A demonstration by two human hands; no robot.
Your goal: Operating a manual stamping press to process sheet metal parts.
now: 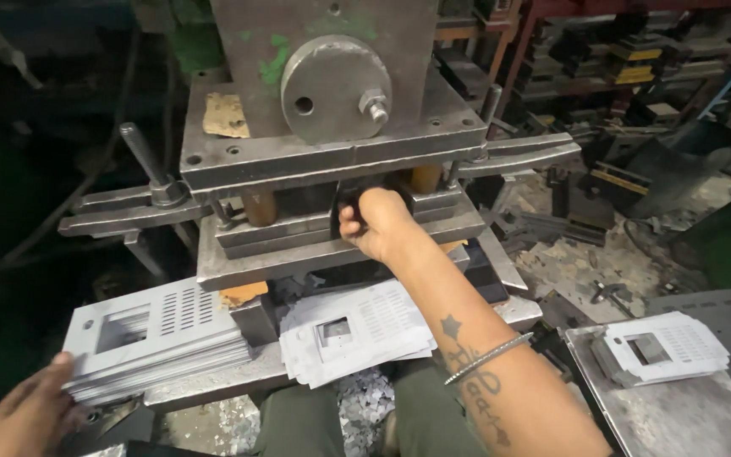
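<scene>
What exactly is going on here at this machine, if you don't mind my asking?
A person sits at a heavy steel press. Their right hand reaches into the gap between the press plates, fingers closed on a dark sheet-metal piece. Their left hand rests on a stack of punched grey metal plates at the left. Another stack of punched plates lies in front of the press, and a third stack sits on a side table to the right.

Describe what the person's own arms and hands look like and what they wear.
Both hands are bare, no gloves, no sleeves showing. The right forearm carries dark tattoos, a star above cursive lettering, and a thin metal bangle. The left hand shows no rings or markings.
</scene>
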